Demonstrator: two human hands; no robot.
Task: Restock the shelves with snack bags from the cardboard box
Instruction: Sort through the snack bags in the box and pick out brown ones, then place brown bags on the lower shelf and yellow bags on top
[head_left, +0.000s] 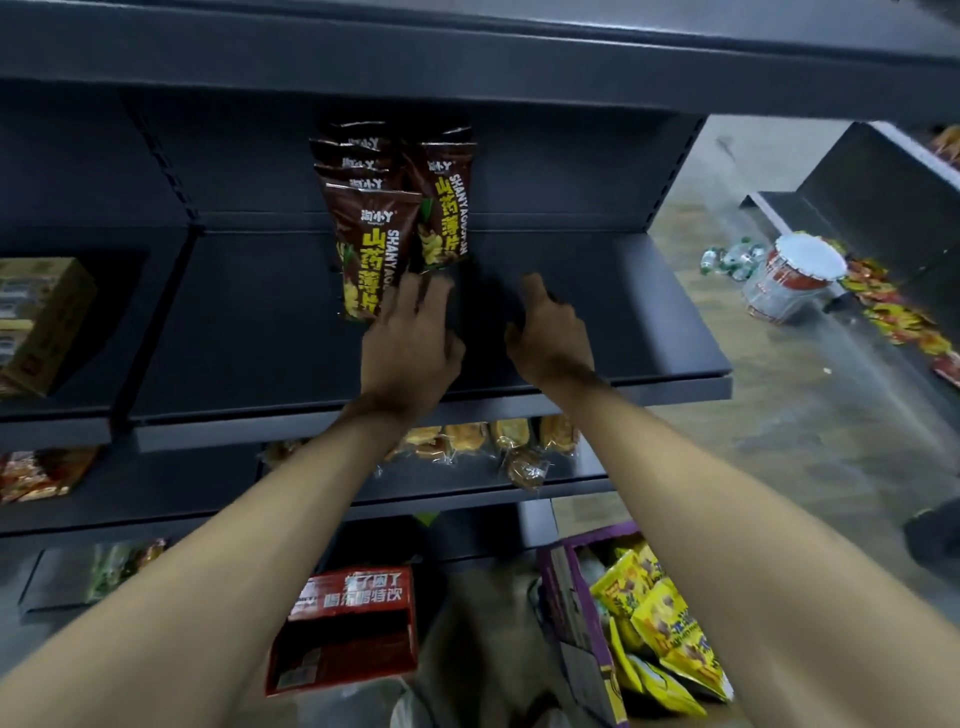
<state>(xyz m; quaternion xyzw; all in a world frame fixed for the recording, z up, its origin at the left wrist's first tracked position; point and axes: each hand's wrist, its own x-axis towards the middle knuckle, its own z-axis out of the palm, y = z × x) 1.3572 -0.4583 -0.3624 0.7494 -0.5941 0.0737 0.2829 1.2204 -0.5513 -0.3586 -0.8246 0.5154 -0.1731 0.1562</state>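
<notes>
At five o'clock, nearest the camera, one purple cardboard box (569, 587) is sitting open, holding at least five yellow snack bags (667, 623); one red carton (348, 623) is lying at six o'clock. Farther up, about five wrapped pastries (467, 439) are resting on a lower shelf. Both bare arms are stretching over the dark shelf (649, 322) above. The left hand (410, 338) is lying flat, its straight fingers touching the bottom of the front bag. The right hand (545, 332), at three o'clock of the left, is hovering with fingers loosely curled, grasping nothing. At twelve o'clock, the brown snack bags (374, 244) are standing in two rows (five left, two right, as far as tops show).
</notes>
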